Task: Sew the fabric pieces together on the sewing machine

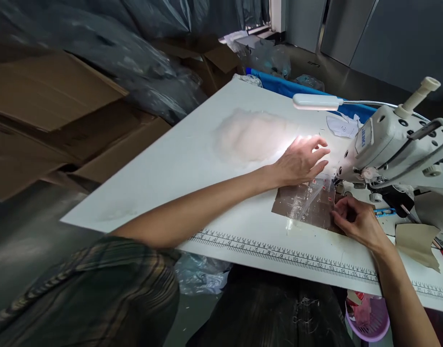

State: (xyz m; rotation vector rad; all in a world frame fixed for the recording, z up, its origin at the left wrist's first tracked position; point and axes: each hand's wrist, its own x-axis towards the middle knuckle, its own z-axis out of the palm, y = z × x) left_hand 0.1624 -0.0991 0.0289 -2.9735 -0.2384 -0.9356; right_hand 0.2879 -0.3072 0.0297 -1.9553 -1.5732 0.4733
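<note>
With left grip (301, 161) spread over glossy brown sheet (288, 205), left of white JUKI machine (384, 140). With right grip (360, 224) at sheet's edge; cannot tell whether pinching. Nearer than machine, numbered ruler (282, 256) along counter (178, 178).

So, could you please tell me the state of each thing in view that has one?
Lamp: looks lit
Sewing machine: running or stopped, cannot tell
Plastic sheet: lying flat
Left hand: open, fingers spread
Right hand: fingers curled, grip unclear
Cardboard box: flaps open
Basket: holding scraps
</note>
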